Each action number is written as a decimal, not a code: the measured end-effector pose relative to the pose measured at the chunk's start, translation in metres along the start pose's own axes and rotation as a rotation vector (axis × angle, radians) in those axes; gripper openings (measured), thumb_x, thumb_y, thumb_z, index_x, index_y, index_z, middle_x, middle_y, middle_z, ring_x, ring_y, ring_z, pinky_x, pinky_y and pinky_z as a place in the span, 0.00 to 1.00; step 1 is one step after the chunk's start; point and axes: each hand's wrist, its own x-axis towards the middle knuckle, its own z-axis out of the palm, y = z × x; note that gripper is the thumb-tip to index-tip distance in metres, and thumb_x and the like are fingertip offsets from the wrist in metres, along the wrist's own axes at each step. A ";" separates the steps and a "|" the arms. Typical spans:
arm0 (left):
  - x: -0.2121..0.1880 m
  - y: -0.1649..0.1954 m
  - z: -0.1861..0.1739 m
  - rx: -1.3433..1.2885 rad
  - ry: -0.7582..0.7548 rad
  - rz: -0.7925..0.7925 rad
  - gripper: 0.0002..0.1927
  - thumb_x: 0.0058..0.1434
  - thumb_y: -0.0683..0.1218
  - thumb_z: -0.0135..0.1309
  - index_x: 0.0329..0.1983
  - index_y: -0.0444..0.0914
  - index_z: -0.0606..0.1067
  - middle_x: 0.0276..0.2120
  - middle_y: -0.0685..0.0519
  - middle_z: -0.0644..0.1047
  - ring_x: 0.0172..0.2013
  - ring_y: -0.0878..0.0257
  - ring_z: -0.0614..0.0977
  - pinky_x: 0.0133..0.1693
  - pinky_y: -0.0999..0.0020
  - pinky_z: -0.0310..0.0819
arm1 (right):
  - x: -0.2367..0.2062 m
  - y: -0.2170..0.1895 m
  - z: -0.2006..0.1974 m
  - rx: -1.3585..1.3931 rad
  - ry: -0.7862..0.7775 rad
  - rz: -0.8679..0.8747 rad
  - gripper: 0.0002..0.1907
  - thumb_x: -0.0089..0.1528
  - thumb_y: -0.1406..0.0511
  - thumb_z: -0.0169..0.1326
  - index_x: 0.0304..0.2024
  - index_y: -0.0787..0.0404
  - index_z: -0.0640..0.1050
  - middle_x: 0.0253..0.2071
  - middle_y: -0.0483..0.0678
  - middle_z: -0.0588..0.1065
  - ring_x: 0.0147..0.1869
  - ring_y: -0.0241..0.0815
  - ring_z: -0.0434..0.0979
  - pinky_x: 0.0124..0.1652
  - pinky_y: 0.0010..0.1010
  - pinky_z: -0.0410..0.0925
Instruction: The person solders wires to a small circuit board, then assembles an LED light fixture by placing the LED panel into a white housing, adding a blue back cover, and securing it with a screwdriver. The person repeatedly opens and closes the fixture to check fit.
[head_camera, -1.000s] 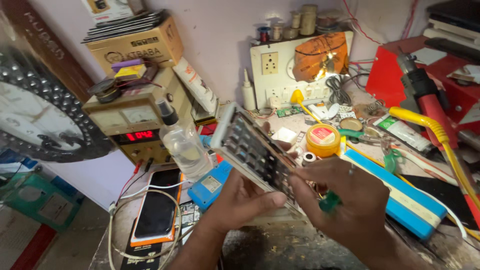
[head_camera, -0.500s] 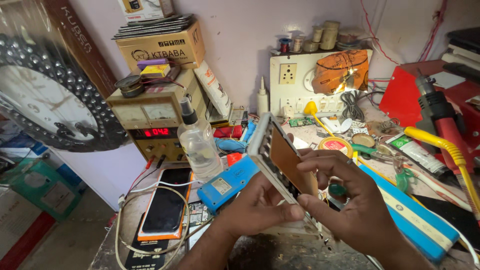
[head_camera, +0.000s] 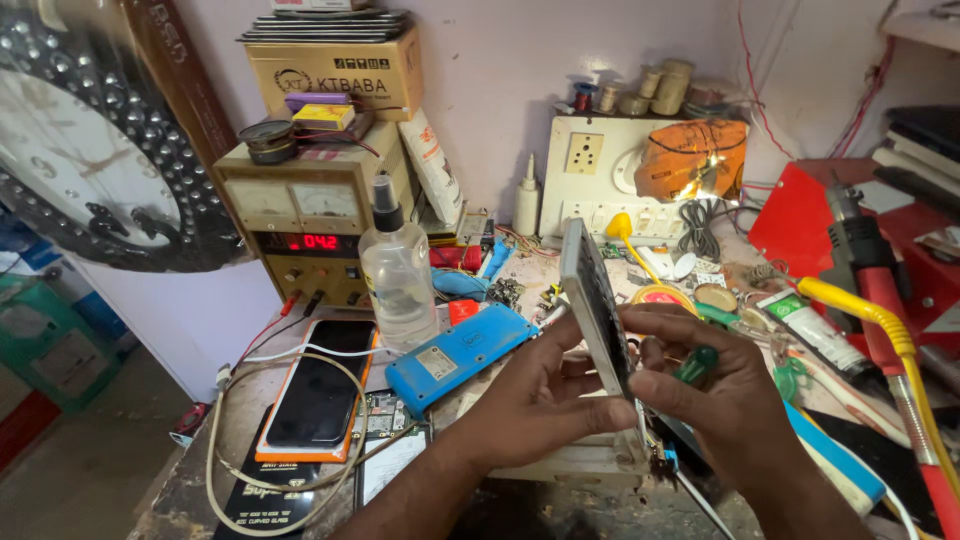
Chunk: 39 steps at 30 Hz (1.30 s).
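Calculator (head_camera: 592, 300) now edge-on between hands (head_camera: 640, 400)

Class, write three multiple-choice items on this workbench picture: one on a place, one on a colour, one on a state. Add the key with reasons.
1. Where does the clear spray bottle stand?
A. before the power supply
B. on the floor
C. on the cardboard box

2. What colour is the flat case by the left hand?
A. red
B. blue
C. white

3. How is the calculator held?
A. flat
B. on edge, by both hands
C. by nobody

Key: A, it stands at the supply's front; B, its shell is blue; B, the right hand grips it too.
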 end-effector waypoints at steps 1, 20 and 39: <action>0.000 0.001 0.000 0.014 0.012 -0.009 0.41 0.60 0.45 0.66 0.74 0.37 0.61 0.62 0.50 0.73 0.66 0.55 0.73 0.69 0.55 0.67 | 0.000 0.000 0.001 0.007 -0.004 -0.005 0.30 0.53 0.70 0.67 0.59 0.68 0.80 0.33 0.41 0.71 0.38 0.32 0.69 0.40 0.25 0.65; 0.007 0.007 0.002 -0.020 0.012 -0.028 0.44 0.59 0.47 0.66 0.76 0.39 0.59 0.63 0.50 0.71 0.65 0.56 0.73 0.67 0.56 0.69 | 0.001 -0.009 -0.002 -0.252 -0.055 -0.105 0.27 0.55 0.68 0.66 0.58 0.59 0.81 0.54 0.44 0.72 0.47 0.32 0.68 0.44 0.25 0.67; -0.005 0.005 -0.010 0.008 -0.045 -0.080 0.24 0.71 0.43 0.57 0.66 0.31 0.65 0.48 0.53 0.74 0.47 0.67 0.76 0.46 0.70 0.73 | -0.003 -0.027 0.026 -0.691 0.029 -0.385 0.23 0.55 0.71 0.65 0.54 0.55 0.82 0.55 0.46 0.77 0.58 0.41 0.80 0.54 0.31 0.72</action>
